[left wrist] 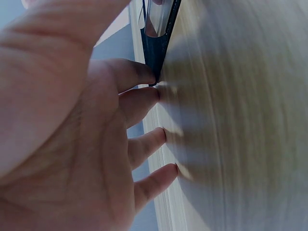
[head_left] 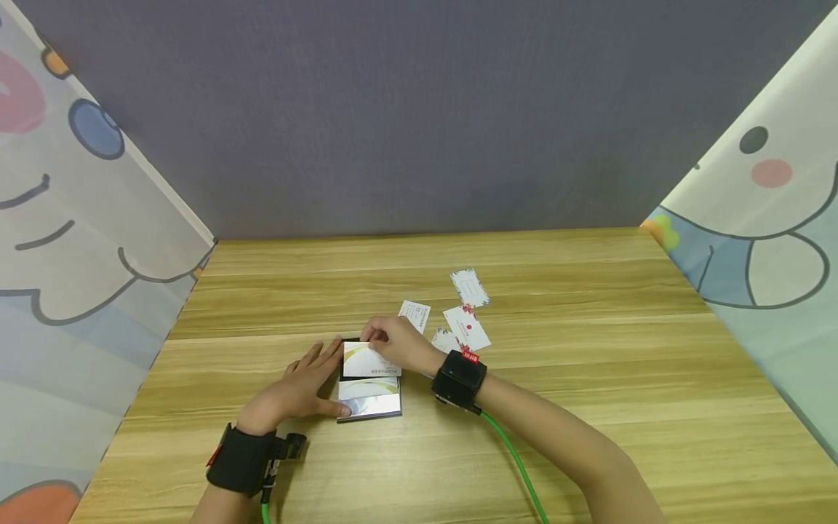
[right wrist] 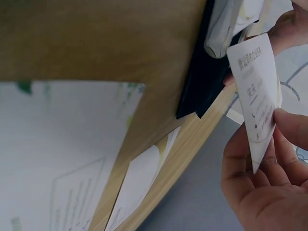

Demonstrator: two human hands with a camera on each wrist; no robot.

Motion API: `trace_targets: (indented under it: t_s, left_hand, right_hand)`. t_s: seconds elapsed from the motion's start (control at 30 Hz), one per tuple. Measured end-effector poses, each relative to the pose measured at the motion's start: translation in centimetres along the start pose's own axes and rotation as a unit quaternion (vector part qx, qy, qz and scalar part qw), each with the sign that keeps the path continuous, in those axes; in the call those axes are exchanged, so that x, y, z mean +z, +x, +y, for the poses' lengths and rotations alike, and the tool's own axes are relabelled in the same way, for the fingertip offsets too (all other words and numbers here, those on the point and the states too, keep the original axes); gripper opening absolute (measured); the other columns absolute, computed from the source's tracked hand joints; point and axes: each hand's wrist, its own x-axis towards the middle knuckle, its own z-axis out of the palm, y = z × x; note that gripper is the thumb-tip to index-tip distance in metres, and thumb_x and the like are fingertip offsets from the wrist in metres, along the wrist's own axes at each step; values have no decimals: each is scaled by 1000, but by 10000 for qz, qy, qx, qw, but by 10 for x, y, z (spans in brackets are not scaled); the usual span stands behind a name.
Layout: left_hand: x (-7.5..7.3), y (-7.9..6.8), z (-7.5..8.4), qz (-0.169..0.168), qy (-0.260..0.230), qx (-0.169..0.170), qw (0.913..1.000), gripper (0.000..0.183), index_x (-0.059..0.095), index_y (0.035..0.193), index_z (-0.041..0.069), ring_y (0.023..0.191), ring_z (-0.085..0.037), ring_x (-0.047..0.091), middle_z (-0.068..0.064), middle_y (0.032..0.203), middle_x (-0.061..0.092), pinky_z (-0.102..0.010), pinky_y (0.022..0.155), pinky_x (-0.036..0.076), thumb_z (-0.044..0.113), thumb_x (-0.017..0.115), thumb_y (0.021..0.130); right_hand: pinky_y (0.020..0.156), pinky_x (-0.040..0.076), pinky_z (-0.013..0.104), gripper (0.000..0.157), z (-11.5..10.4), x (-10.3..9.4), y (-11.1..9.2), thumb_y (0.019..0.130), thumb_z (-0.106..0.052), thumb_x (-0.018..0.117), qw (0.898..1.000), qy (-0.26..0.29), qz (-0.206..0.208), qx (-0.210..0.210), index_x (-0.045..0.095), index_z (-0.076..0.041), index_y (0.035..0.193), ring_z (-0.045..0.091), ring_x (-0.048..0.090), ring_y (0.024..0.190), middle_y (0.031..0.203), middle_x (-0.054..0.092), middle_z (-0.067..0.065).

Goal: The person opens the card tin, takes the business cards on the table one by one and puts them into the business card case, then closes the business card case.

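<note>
A white business card (head_left: 366,364) with a gold curve is pinched between the thumb and fingers of my right hand (head_left: 401,343). It overlaps the upper part of a black card holder (head_left: 369,407) in the head view. The right wrist view shows printed text on the face of the card (right wrist: 252,86), tilted beside the dark holder (right wrist: 192,91). Another gold-curved card (head_left: 366,387) shows in the holder's lower part. My left hand (head_left: 294,391) spreads along the holder's left side, thumb at its lower left corner and a fingertip at the top left corner.
Several loose cards lie beyond and right of the holder: a blue-edged card (head_left: 469,287), a red-flowered card (head_left: 467,329), a text-printed card (head_left: 417,314) and a patterned card (head_left: 444,340) partly behind the right wrist. A grey panel (head_left: 425,145) backs the wooden table (head_left: 589,349).
</note>
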Motion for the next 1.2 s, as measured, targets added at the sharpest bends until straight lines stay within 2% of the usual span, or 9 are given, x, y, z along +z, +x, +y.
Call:
trace_targets:
  t_s: [0.17,0.87,1.03,1.2]
  left_hand:
    - [0,0,0,11,-16,14,10000,107,12,147,5,138,-44,1,-14,154,7,-70,99,9,52,70,71]
    - [-1,1,1,37,78,73,9999,106,14,146,2,138,-45,2,-16,154,6,-70,99,11,51,70,71]
    - [-1,1,0,41,53,76,9999,105,13,147,4,138,-45,2,-16,154,7,-70,99,11,51,70,71]
    - [-1,0,1,43,48,89,9999,105,13,147,4,138,-45,2,-16,154,8,-70,100,11,51,70,71]
  right_hand:
    - [67,43,16,10,0,3,-1,86,0,58,9999,-32,-126,-2,66,-4,91,7,55,73,80,65,4]
    - [68,42,15,12,-5,11,-2,85,2,57,9998,-58,-160,-141,65,-3,93,10,56,76,83,64,6]
    - [68,43,16,12,-5,11,-3,85,2,58,9994,-90,-327,-38,65,-3,93,10,55,76,83,64,6]
    - [64,42,15,11,-4,10,-5,86,1,57,9975,-72,-705,52,65,-3,92,7,52,71,81,64,7]
